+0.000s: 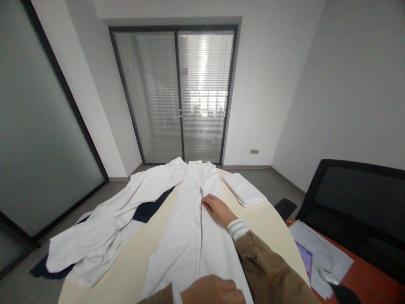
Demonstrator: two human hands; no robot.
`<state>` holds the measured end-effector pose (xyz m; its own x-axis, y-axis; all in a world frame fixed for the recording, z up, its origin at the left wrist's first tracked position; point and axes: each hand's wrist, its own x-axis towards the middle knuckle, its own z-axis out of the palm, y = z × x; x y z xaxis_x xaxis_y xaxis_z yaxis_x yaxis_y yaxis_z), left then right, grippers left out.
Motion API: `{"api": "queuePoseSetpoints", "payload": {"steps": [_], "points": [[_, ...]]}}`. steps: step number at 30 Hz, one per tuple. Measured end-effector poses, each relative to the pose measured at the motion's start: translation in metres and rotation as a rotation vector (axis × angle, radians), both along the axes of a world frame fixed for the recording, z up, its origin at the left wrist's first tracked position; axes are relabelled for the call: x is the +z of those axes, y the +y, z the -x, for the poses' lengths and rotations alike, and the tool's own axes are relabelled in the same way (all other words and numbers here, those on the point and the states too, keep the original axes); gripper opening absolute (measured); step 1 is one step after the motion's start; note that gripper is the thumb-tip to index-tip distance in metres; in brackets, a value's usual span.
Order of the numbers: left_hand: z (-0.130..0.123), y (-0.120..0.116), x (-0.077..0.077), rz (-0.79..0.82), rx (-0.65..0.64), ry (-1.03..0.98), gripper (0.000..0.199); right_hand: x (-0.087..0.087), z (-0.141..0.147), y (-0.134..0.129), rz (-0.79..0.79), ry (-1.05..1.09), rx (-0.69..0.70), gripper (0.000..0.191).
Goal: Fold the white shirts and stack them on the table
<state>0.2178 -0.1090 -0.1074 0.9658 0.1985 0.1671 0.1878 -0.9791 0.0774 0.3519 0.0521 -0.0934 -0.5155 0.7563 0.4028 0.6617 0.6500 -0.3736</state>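
Long white garment (182, 223) on the counter (268, 223) looks light and floppy, so take the front edge, like the right hand's (218, 209) closed pinch; left hand's (211, 291) curled, can't tell its hold.

I'm in what looks like an office, with blinds in the glazed partition (158, 97) and a mesh-backed chair (357, 211) at right.
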Motion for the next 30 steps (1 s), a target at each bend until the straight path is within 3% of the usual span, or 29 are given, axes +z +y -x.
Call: {"api": "queuePoseSetpoints", "payload": {"steps": [6, 10, 17, 23, 28, 30], "points": [[0.001, 0.001, -0.005, 0.057, -0.030, 0.026, 0.015, -0.010, -0.001, 0.002, -0.007, -0.043, 0.088, 0.015], [0.002, 0.003, -0.015, 0.100, -0.046, 0.024, 0.015, -0.013, -0.001, 0.002, 0.015, -0.056, 0.102, 0.023], [0.008, 0.005, -0.020, 0.206, -0.033, -0.081, 0.018, -0.018, -0.005, 0.001, 0.172, -0.183, -0.074, 0.047], [0.006, 0.007, -0.008, -0.020, 0.229, -0.138, 0.018, -0.014, -0.007, -0.002, 0.268, -0.236, -0.086, 0.055], [0.010, 0.008, -0.006, -0.193, 0.171, -0.183, 0.053, -0.013, -0.013, 0.003, 0.332, -0.207, -0.021, 0.054], [0.013, 0.007, -0.011, -0.299, 0.159, -0.167, 0.057, -0.014, -0.017, 0.007, 0.354, -0.180, 0.027, 0.053]]}}
